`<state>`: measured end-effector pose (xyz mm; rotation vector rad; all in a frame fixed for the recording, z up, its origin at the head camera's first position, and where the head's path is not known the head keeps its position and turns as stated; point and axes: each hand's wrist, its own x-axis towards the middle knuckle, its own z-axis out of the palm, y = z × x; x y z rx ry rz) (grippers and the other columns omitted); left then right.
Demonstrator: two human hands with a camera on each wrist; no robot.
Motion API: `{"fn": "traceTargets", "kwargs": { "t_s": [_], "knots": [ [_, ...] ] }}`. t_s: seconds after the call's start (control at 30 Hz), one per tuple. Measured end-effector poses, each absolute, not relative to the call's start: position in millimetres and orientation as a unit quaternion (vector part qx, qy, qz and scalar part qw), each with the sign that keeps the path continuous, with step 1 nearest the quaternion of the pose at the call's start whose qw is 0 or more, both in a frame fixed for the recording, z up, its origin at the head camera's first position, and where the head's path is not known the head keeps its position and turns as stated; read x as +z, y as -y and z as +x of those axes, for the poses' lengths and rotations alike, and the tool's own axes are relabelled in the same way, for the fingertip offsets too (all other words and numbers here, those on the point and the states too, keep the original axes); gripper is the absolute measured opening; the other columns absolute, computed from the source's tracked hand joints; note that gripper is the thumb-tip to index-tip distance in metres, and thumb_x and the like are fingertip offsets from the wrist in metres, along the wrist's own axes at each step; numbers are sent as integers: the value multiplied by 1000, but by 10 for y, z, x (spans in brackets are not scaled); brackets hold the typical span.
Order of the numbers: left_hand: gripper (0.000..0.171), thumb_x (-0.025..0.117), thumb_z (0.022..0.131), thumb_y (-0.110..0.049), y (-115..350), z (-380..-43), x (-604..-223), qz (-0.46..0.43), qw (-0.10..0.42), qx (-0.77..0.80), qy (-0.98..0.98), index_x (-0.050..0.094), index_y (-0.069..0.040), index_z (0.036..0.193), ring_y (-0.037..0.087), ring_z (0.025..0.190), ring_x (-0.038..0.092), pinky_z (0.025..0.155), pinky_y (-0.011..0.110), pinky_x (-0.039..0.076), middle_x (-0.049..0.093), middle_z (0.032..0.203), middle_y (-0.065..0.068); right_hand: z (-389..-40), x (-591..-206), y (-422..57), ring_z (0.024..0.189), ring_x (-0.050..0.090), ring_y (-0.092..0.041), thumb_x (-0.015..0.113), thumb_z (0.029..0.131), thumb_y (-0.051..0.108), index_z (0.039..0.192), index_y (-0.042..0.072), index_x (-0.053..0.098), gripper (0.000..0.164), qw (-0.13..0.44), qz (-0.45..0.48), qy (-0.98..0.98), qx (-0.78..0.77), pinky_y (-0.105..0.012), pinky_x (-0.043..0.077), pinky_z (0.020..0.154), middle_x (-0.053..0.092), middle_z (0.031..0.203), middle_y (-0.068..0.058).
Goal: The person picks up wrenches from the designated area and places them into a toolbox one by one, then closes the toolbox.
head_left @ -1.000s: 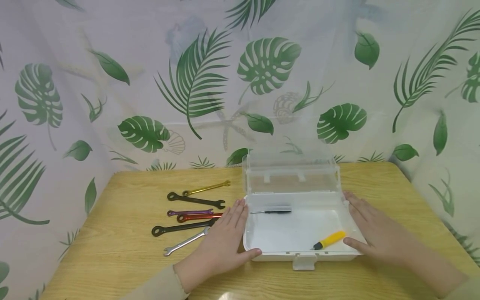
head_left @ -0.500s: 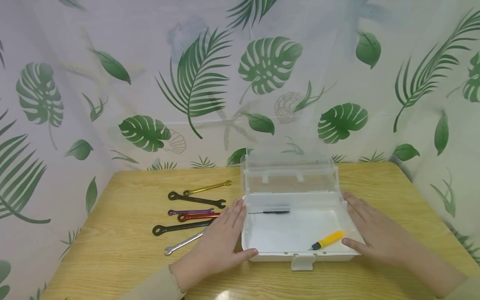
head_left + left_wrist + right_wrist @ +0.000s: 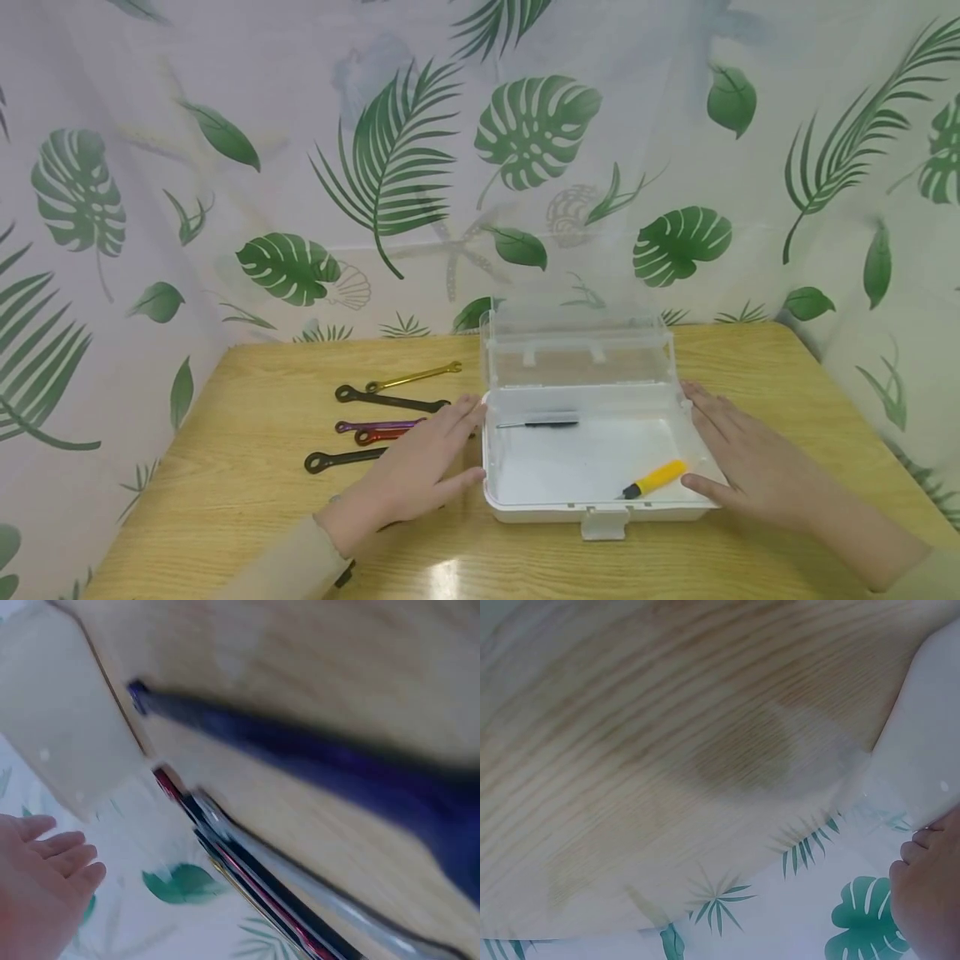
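Observation:
A white toolbox (image 3: 600,514) with a raised clear lid (image 3: 592,362) sits on the table. Inside lie a yellow-and-black handled tool with a thin tip (image 3: 660,477) and a slim dark-handled tool with a thin metal shaft (image 3: 553,423). My left hand (image 3: 416,467) is at the box's left side, fingers stretched towards its wall; whether they touch is unclear. It hangs above several wrenches, hiding parts of them. My right hand (image 3: 757,471) rests along the box's right side with straight fingers, thumb at the front right corner. In the left wrist view, a purple wrench (image 3: 300,746) looms close.
Left of the box lie a gold wrench (image 3: 416,377), a black wrench (image 3: 390,400), a red wrench (image 3: 378,436) and another black wrench (image 3: 341,459). The wooden table (image 3: 225,467) meets a leaf-patterned cloth (image 3: 405,125) at the back. A latch (image 3: 604,525) hangs at the box's front.
My left hand has drawn back leftwards from the box's rim, its thumb leaving the front left corner, and now covers most of the silver wrench. My right hand stays by the box.

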<state>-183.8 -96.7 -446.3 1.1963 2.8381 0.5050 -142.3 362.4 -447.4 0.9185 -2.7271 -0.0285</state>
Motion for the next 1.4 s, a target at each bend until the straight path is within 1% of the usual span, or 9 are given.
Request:
{"fn": "traceTargets", "kwargs": {
  "t_s": [0.23,0.53,0.8,0.97,1.1,1.17,1.23,1.33,1.4],
  "knots": [
    [74,48,110,-52,1140,-1976,-4435,344,7,192,-919,31,-6,167,36,160,34,130,54,33,33,173,14,-1415,-4476,-3622,161,-18,-2,64,100,58,155,-12,41,92,124,305,944,-14,-14,-14,128,20,177,-19],
    [64,56,110,-37,1297,-2204,-4425,312,-8,232,-921,40,-2,162,39,155,43,126,56,37,44,166,20,-1426,-4488,-3630,161,-19,-3,63,101,57,157,-12,38,92,117,303,946,-18,-15,-15,127,16,178,-19],
    [63,55,110,-38,1394,-2380,-4387,290,3,257,-922,43,-1,159,42,154,43,127,58,36,46,164,22,-1425,-4480,-3625,162,-17,-3,64,100,56,156,-12,39,92,113,299,947,-19,-14,-15,127,24,175,-22],
    [63,57,109,-37,1412,-2451,-4360,288,-3,265,-920,45,1,158,43,153,44,127,59,36,47,163,24,-1418,-4479,-3622,160,-19,-1,63,101,57,156,-12,39,92,107,294,950,-19,-14,-16,126,17,178,-19],
    [61,60,109,-36,1401,-2508,-4356,288,-12,260,-921,48,1,155,44,151,45,125,60,38,48,161,24,-1411,-4478,-3619,167,-5,-18,63,101,56,157,-11,38,91,93,281,955,-22,-12,-18,125,19,177,-20],
    [59,62,108,-35,1392,-2537,-4355,283,-14,258,-924,50,0,154,43,151,46,124,59,39,50,161,23,-1407,-4476,-3618,168,-3,-19,63,101,56,157,-11,38,91,94,281,955,-20,-12,-18,125,18,177,-20],
    [57,65,107,-33,1386,-2566,-4351,276,-13,264,-924,52,-1,152,42,150,47,123,59,41,51,160,22,-1406,-4472,-3615,167,-7,-16,64,101,56,157,-11,38,91,97,284,954,-18,-12,-17,125,14,178,-18],
    [54,68,105,-30,1386,-2615,-4349,263,-8,275,-925,55,-3,150,41,149,49,122,58,42,53,158,20,-1409,-4476,-3614,162,-16,-3,64,101,55,157,-12,38,91,107,293,950,-16,-13,-16,126,9,180,-14],
    [52,70,104,-26,1397,-2658,-4359,257,-8,283,-924,56,-3,149,41,148,50,122,58,43,54,157,20,-1411,-4473,-3610,161,-18,-1,64,101,55,157,-12,38,91,109,294,949,-15,-13,-16,126,8,180,-13]
  ]
}}
